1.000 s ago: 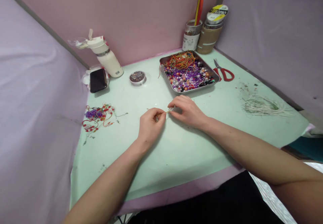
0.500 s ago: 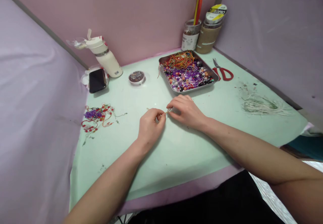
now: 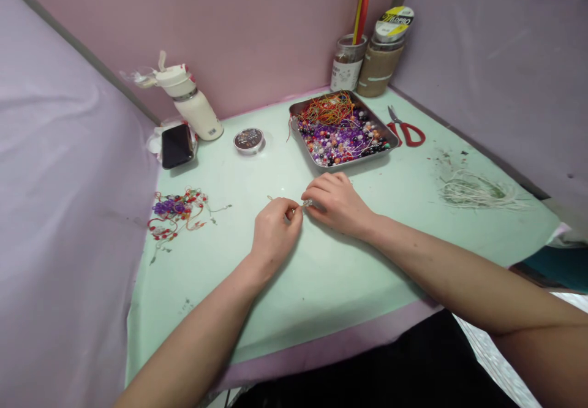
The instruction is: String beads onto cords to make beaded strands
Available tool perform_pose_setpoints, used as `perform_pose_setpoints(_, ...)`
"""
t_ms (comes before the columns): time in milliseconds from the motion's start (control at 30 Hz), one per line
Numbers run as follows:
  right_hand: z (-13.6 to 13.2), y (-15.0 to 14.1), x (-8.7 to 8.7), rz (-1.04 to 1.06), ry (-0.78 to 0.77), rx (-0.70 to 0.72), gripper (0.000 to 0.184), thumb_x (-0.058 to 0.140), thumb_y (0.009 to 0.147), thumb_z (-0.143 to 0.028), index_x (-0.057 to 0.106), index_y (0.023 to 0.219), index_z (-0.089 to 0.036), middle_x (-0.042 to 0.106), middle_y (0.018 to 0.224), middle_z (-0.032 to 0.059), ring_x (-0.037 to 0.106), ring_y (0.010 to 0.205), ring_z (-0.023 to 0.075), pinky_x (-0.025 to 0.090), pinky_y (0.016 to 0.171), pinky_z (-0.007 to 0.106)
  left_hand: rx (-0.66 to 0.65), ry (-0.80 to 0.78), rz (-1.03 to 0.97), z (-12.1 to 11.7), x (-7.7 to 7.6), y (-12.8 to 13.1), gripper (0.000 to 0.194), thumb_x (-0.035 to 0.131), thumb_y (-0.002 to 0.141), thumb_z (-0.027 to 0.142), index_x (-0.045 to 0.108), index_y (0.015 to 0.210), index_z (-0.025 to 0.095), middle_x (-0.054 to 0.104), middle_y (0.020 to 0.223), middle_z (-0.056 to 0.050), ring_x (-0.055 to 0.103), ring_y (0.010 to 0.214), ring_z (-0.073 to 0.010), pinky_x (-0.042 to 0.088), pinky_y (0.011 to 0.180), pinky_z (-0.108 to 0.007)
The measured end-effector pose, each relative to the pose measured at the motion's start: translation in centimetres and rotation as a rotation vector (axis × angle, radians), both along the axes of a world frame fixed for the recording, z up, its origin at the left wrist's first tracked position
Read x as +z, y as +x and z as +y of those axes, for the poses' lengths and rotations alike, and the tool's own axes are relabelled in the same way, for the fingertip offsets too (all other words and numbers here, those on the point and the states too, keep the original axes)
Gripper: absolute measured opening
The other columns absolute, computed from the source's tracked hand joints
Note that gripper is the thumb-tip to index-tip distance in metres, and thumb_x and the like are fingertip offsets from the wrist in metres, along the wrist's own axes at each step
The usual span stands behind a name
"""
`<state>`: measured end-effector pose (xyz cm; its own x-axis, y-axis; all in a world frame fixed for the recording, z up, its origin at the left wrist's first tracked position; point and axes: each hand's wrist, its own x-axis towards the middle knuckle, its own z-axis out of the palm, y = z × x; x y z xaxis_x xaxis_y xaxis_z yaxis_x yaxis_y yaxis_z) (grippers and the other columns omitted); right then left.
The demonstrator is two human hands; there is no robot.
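My left hand [image 3: 274, 231] rests on the green table [image 3: 321, 273] with its fingers pinched on a thin thread [image 3: 275, 199] whose end sticks out to the left. My right hand [image 3: 339, 202] meets it from the right, fingertips pinched on a small clear bead [image 3: 307, 202] at the thread. The two hands almost touch at the middle of the table. Behind them stands a metal tray [image 3: 384, 132] full of purple, black, orange and clear beads, with a tangle of orange and red thread at its back.
A heap of finished beaded strands [image 3: 177, 213] lies at the left. A phone [image 3: 177, 144], a white bottle [image 3: 193, 104] and a thread spool [image 3: 248, 139] sit at the back left. Red scissors [image 3: 407, 131], two jars [image 3: 362, 65] and white cord scraps [image 3: 478, 191] are at the right.
My right hand has slid a little to the left, bringing the bead closer to my left fingertips. The left hand has hardly moved.
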<state>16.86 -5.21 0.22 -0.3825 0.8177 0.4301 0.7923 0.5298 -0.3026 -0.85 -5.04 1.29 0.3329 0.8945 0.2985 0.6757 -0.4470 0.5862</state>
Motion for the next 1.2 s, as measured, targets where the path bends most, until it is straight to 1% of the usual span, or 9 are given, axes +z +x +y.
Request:
perform_pose_setpoints(200,-0.02,-0.21,-0.16,-0.022,0.041,-0.002,0.008,0.058,0.086,-0.018,0.064,0.091,-0.019,0.069,0.095,0.0052,0.053,0.090,0.0210,0.027,0.079,0.037,0.004,0.030,0.022,-0.08,-0.03,0.14,0.011,0.055,0.082,0.016,0.062,0.073,0.017,0.060,0.065,0.000,0.052,0.061,-0.0123,0.040,0.062,-0.025)
perform_pose_setpoints(700,-0.12,-0.48,-0.28,-0.042,0.044,0.011,0.008,0.057,0.087,-0.019,0.064,0.091,-0.019,0.069,0.096,0.0055,0.052,0.092,0.0213,0.026,0.078,0.037,-0.004,0.023,0.063,-0.05,-0.17,0.20,0.009,0.056,0.083,0.016,0.063,0.076,0.016,0.064,0.068,-0.001,0.056,0.063,-0.0133,0.041,0.064,-0.026)
perform_pose_setpoints(967,-0.07,-0.38,-0.28,-0.036,0.040,0.011,0.008,0.056,0.088,-0.020,0.064,0.090,-0.018,0.069,0.094,0.0058,0.052,0.091,0.0214,0.026,0.078,0.037,-0.009,0.038,0.077,-0.02,-0.39,0.11,0.011,0.058,0.087,0.019,0.068,0.083,0.017,0.071,0.078,-0.003,0.062,0.068,-0.0143,0.045,0.067,-0.027)
perform_pose_setpoints(1200,-0.08,-0.37,-0.38,-0.016,0.033,0.010,0.009,0.056,0.088,-0.021,0.064,0.092,-0.018,0.069,0.094,0.0060,0.052,0.092,0.0218,0.026,0.078,0.037,0.019,-0.002,0.065,0.14,-0.25,0.02,0.010,0.063,0.085,0.020,0.073,0.085,0.021,0.075,0.083,-0.002,0.067,0.074,-0.0168,0.047,0.070,-0.028)
